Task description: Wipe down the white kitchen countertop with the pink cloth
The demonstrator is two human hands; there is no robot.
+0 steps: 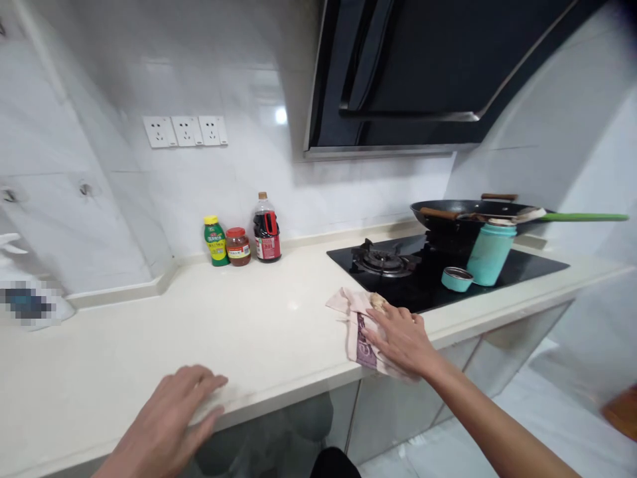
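Left of the hob (423, 289), we see one spray bottle (30, 302), then our left hand (169, 415), fingers apart, near the front edge of the tabletop (159, 338), with a broad stretch reaching back to three containers (239, 253). At the hob's near-left corner, our right hand (404, 337) lies, fingers spread, on one cloth (365, 352) overhanging that edge; on the hob stand one cap (456, 281), one turquoise bottle (490, 255) and one wok (472, 206).

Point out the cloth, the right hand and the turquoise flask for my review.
Cloth (367, 353): head view, on its purple printed band.
Right hand (404, 337): head view, on the back of the hand.
Turquoise flask (490, 257): head view, mid-body, below the neck.
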